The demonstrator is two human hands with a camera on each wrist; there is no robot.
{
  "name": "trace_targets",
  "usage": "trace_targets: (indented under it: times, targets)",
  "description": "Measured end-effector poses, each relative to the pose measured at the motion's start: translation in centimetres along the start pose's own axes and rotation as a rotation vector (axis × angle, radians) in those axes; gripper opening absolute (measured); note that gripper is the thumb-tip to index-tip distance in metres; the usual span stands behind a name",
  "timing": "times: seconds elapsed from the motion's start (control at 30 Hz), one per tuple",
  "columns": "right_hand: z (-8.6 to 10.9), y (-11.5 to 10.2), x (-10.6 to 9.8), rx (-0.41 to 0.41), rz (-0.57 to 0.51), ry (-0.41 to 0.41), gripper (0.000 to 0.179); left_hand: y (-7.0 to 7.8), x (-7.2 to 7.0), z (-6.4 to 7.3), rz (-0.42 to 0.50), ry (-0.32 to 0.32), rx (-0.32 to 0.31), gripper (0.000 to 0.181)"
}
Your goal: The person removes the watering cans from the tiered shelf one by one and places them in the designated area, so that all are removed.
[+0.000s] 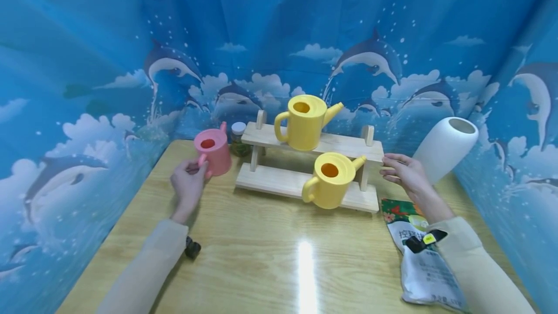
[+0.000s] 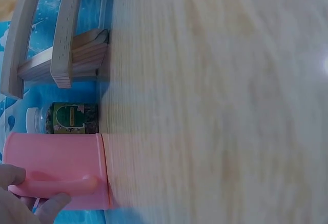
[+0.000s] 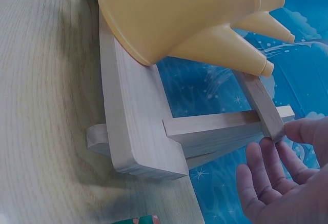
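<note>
On the left of the table stands a pink watering can (image 1: 219, 160). My left hand (image 1: 189, 183) grips its handle (image 2: 54, 187) between thumb and fingers. At the opposite side my right hand (image 1: 406, 173) pinches the right end of a two-tier wooden rack's upper shelf (image 3: 269, 116), thumb on one side and fingertips on the other. One yellow watering can (image 1: 306, 127) stands on that upper shelf, spout to the right. Another yellow watering can (image 1: 333, 185) sits on the lower shelf (image 1: 274, 180), also with its spout rightward.
A small white-lidded jar (image 1: 239, 142) stands between the pink can and the rack. Right of the rack are a tilted-looking white vase (image 1: 444, 151) and a printed bag (image 1: 429, 275) lying partly under my right forearm. A dolphin-patterned curtain (image 1: 279, 23) surrounds the table.
</note>
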State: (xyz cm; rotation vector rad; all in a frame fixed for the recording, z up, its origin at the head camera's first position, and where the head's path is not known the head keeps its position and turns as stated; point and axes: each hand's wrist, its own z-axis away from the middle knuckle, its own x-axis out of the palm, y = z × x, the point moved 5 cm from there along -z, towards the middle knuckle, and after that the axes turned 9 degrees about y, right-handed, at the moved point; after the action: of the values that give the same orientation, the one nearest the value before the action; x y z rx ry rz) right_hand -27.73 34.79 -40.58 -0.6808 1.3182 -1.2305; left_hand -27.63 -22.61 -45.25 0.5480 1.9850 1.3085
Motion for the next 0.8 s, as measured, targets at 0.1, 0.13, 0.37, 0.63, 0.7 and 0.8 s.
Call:
trace_targets:
  times: [0.1,0.13,0.37,0.63,0.7,0.8]
  targets:
    - [0.0,0.0,0.0,0.001,0.006,0.000,0.070,0.0,0.1,-0.1,-0.005,-0.013,-0.004,0.032]
    - [0.0,0.0,0.0,0.000,0.009,0.001,0.071,0.1,0.1,-0.2,-0.011,-0.019,-0.009,0.033]
    - [0.0,-0.1,0.1,-0.003,0.019,-0.004,0.070,2.4,-1.0,0.0,-0.011,-0.051,-0.093,0.061]
    - [0.2,-0.2,0.1,-0.018,0.029,-0.015,0.071,9.6,-0.9,-0.1,0.068,-0.077,0.213,0.053]
    - [0.2,-0.2,0.1,-0.017,0.035,-0.015,0.072,11.2,0.0,0.3,0.096,-0.139,0.257,0.052]
    - [0.2,-0.2,0.2,-0.019,0.046,-0.012,0.073,13.4,1.6,1.2,0.138,-0.249,0.299,0.052]
